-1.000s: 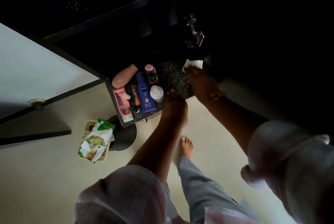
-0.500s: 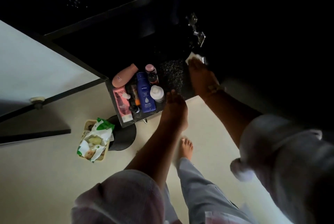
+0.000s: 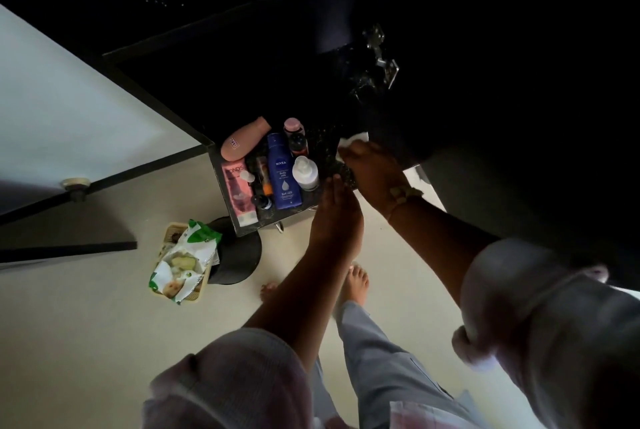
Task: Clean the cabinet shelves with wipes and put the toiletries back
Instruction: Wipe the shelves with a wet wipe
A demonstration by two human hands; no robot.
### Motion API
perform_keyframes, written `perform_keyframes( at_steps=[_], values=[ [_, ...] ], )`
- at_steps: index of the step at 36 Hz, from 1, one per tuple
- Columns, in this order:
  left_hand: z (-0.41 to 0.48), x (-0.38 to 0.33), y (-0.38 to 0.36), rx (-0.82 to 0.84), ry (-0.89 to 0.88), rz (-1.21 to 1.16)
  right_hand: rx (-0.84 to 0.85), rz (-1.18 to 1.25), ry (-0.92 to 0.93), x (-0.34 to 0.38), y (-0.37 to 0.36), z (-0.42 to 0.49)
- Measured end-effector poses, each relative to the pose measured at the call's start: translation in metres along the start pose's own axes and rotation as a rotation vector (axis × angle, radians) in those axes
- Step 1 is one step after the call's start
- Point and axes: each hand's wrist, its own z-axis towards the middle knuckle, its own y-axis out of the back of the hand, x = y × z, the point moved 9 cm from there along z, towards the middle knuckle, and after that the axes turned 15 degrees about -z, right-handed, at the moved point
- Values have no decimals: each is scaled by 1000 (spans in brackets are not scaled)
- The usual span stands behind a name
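My right hand (image 3: 372, 169) presses a white wipe (image 3: 353, 140) onto the dark speckled shelf (image 3: 323, 138), at its right part; only a corner of the wipe shows past the fingers. My left hand (image 3: 337, 207) rests flat on the shelf's front edge, fingers straight. Toiletries crowd the left part of the shelf: a blue Nivea bottle (image 3: 282, 170), a pink Pond's tube (image 3: 239, 191), a peach bottle (image 3: 244, 138) lying on its side, a white-capped jar (image 3: 305, 173), a pink-lidded jar (image 3: 293, 125) and small dark bottles (image 3: 263, 186).
A pack of wet wipes (image 3: 183, 260) lies in a small woven basket on the pale floor, beside a round black stool (image 3: 235, 254). A glass cabinet door (image 3: 62, 106) stands open at left. A metal hinge (image 3: 381, 54) sits in the dark cabinet interior. My bare feet stand below the shelf.
My right hand slid the wipe away along the shelf, then back toward the front and slightly left. My left hand stayed on the shelf edge.
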Motion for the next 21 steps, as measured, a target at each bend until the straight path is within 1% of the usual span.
perform_keyframes(
  at_steps=[1,2,4,6,8,9,12,13,15,16,18,21],
  values=[
    [-3,-2,-1,-9,-28,10,22,68,4,1,-7,-7],
    [-7,-3,-3,-25,-52,0,11,101,14,0,-12,-14],
    [-20,-2,-8,-41,-60,31,4,68,46,3,-11,-32],
    [-27,0,-7,-52,-54,35,-67,113,82,6,-4,-50],
    [-33,3,-2,-45,-42,61,-36,116,94,7,-2,-63],
    [-35,5,1,-39,-37,68,-35,119,76,6,-3,-67],
    [-41,10,6,-23,-13,62,-102,147,19,4,-1,-76],
    [-42,12,7,-25,-6,61,-104,157,25,5,-3,-76],
    [-41,15,6,-4,5,56,-98,88,38,7,-6,-73],
    [-41,14,6,-7,-7,65,-109,79,34,7,-7,-68],
    [-41,10,9,-21,-36,61,-103,140,13,7,-5,-60],
    [-38,6,8,10,-42,31,-135,126,-31,5,13,-52]
  ],
)
